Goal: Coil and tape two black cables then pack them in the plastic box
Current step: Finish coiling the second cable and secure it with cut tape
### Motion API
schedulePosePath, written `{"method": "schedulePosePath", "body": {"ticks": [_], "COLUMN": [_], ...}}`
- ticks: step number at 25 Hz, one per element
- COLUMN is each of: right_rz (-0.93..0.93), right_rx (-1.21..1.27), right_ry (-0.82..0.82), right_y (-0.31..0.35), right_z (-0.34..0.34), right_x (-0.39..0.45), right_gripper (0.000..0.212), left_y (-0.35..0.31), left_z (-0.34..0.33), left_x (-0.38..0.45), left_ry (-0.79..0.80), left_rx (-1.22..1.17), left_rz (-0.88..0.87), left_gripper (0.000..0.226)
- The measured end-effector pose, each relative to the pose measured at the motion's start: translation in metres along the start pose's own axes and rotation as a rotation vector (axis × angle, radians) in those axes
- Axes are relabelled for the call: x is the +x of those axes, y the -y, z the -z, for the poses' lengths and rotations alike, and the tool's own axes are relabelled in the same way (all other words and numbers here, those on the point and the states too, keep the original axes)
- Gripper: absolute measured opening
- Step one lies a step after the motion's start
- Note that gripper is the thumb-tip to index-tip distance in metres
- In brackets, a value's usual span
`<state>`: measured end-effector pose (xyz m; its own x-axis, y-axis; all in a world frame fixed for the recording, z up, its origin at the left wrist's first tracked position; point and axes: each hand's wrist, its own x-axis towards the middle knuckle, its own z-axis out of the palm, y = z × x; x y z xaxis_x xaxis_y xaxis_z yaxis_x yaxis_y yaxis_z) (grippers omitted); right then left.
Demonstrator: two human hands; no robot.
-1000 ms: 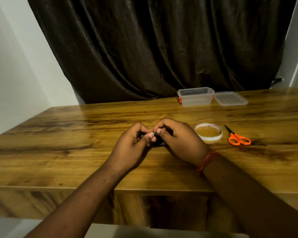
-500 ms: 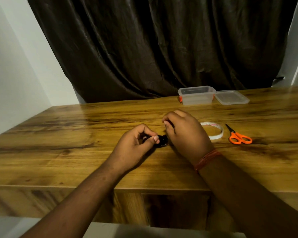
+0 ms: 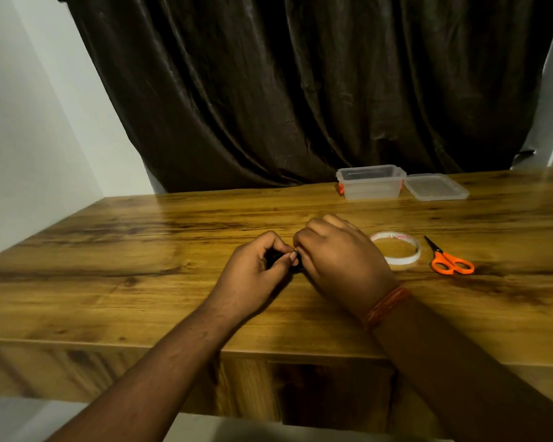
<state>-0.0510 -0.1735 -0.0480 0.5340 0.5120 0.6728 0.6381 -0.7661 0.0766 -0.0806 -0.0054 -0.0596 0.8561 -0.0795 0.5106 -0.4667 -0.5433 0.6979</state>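
a small black cable bundle (image 3: 276,259) sits pinched between my two hands just above the middle of the wooden table (image 3: 141,275), almost wholly hidden by my fingers; too little of it shows to tell which way its long axis runs. my left hand (image 3: 253,275) is curled nearly closed, thumb and forefinger pressed onto the bundle from the left. my right hand (image 3: 339,263) is curled over it from the right, knuckles up, fingertips meeting the left thumb at the bundle, so both hands grip it. an orange thread band (image 3: 385,306) circles my right wrist. just beside my right hand lies a roll of clear tape (image 3: 399,250), flat on the table, and just right of that orange-handled scissors (image 3: 449,261), blades pointing away from me. well apart, at the far edge before a dark curtain (image 3: 300,90), stands the open clear plastic box (image 3: 371,183), its lid (image 3: 436,186) lying flat beside it on the right.
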Motion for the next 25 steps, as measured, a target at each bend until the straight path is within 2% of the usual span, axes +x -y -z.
{"method": "schedulePosePath", "body": {"ticks": [7,15,25], "right_rz": [-0.012,-0.014,-0.021], "right_rx": [0.029,0.050,0.088], "right_ry": [0.076,0.088,0.097], "right_y": [-0.0006,0.0037,0.0070], "right_z": [0.0024,0.0047,0.0034], "right_x": [0.0001,-0.0004,-0.0011], "right_gripper": [0.024,0.035,0.034], "left_y": [0.0019,0.0033,0.0045], "left_z": [0.0012,-0.0003,0.0014], "left_x": [0.0008,0.0031,0.0042], "left_ry": [-0.035,-0.099,-0.135], "left_rx": [0.080,0.133,0.086], "left_rz": [0.000,0.006,0.007], "left_gripper": [0.007,0.010,0.007]}}
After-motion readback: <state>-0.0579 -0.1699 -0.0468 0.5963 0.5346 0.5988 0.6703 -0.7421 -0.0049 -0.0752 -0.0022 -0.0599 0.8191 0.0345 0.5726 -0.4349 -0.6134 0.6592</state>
